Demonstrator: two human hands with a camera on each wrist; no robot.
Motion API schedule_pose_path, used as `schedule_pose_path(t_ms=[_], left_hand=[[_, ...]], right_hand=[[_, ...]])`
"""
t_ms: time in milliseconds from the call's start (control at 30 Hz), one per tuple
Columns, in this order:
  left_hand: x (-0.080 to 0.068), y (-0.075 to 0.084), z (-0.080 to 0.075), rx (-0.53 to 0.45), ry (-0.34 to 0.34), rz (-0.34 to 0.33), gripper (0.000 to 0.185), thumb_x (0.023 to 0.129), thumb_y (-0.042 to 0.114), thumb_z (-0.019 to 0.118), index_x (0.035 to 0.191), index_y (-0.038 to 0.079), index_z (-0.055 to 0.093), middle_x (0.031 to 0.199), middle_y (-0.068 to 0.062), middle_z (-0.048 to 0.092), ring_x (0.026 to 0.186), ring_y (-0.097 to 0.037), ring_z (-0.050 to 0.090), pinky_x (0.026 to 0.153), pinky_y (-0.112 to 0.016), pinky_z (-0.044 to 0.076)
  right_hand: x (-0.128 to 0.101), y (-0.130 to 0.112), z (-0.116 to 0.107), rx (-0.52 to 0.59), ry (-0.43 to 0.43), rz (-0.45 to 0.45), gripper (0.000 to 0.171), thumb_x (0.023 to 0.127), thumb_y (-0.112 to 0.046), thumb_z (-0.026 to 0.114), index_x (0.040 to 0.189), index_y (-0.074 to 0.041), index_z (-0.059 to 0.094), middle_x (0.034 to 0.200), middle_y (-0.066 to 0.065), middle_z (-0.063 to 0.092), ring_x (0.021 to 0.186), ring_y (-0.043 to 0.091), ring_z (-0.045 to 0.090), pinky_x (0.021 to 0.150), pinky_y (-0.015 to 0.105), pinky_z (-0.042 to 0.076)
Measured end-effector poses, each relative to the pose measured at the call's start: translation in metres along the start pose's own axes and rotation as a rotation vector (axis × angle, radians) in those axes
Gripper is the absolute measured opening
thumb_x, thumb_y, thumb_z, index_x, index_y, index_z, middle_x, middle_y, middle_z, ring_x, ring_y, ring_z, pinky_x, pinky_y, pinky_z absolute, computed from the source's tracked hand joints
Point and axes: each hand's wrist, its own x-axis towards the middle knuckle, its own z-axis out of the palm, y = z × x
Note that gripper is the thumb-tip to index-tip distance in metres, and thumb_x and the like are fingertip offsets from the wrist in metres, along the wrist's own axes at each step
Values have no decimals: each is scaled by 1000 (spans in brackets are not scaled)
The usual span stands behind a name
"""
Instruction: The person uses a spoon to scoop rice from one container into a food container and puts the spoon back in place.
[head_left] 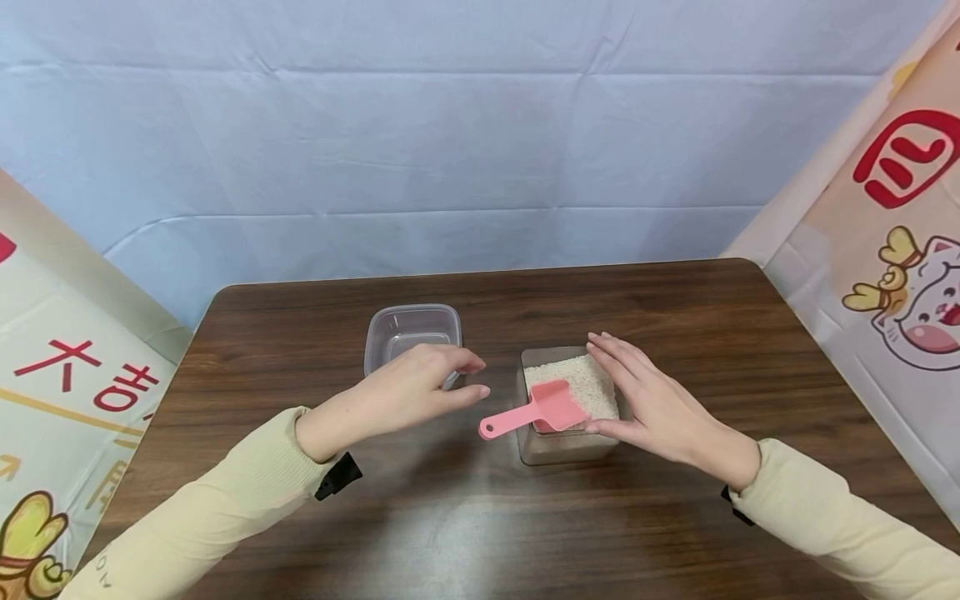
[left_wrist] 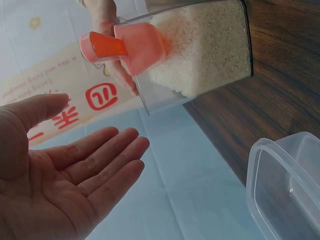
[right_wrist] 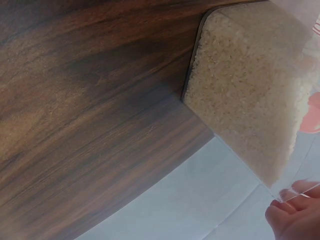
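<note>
**Head view: hands at rice tub, scoop resting in it**

Nearest: two pale-yellow sleeves over dark wood table [head_left: 675, 317].

Right hand [head_left: 660, 408] on the near-right side of the clear rice container [head_left: 562, 446]: fingers straight along its right rim, thumb against the near corner. Bracing, not clearly wrapped around. Right wrist view shows only a fingertip [right_wrist: 295, 212] on the clear wall edge.

Rice container: square, transparent, nearly full of white rice [head_left: 581, 379]. Seen through the wall in both wrist views, packed close to the rim.

Pink scoop [head_left: 536, 410] lying in that container, bowl on the rice at the near side, handle sticking out over the left rim toward the left hand. Not held.

Left hand [head_left: 408, 392] hovering just left of the scoop handle, not touching. Fingers relaxed, slightly bent, nothing gripped. Left wrist view confirms open palm, fingers [left_wrist: 107, 165] extended.

Farther back: second clear container [head_left: 412, 333], rounded corners, no lid, nothing inside. Sits behind the left hand, partly hidden by it, apart from the rice tub.

Beyond: pale blue cloth backdrop [head_left: 450, 150], printed banners left and right.
</note>
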Motion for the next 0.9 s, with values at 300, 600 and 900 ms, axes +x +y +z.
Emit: schedule_pose_path(t_ms=[300, 600, 900], left_hand=[[0, 2, 1, -4, -1, 5, 34, 88, 34, 57, 112, 10, 62, 105, 2, 63, 94, -8, 57, 83, -27, 48], [0, 6, 4, -33, -19, 15, 33, 88, 32, 59, 111, 8, 62, 105, -1, 64, 99, -13, 58, 86, -30, 48], [0, 9, 5, -57, -35, 25, 33, 88, 31, 58, 110, 7, 62, 104, -1, 64, 99, -13, 59, 87, -29, 48]], right_hand=[[-2, 1, 1, -16, -17, 3, 93, 78, -61, 58, 137, 6, 31, 145, 14, 29, 133, 31, 26, 108, 11, 8], [-3, -1, 0, -12, -46, 28, 99, 74, -62, 61, 139, 7, 28, 148, 13, 23, 135, 29, 21, 107, 10, 7], [-4, -4, 0, 3, -52, 58, 105, 70, -61, 67, 139, 6, 26, 147, 14, 22, 133, 28, 24, 106, 9, 7]])
